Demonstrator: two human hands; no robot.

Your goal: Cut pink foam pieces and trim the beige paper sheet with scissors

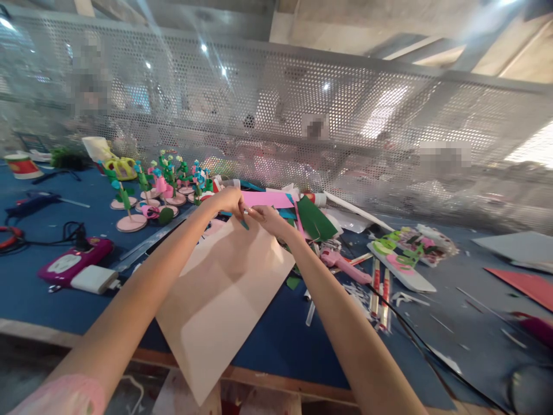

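The sheet (218, 311) lies across the worktop (298, 349), near corner overhanging. Your left hand (230, 200) and right hand (271, 220) meet at its far end, fingers bunched; whether they pinch it, I can't tell. Likely light and easily creased, so hold it by its edges.

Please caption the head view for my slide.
Left hand and right hand meet at the far end of a pale sheet, blue table beneath.

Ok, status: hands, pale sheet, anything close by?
Left hand and right hand together at far end of pale sheet, exact grip unclear. Near corner overhangs blue table. Pink glue gun off to the right.
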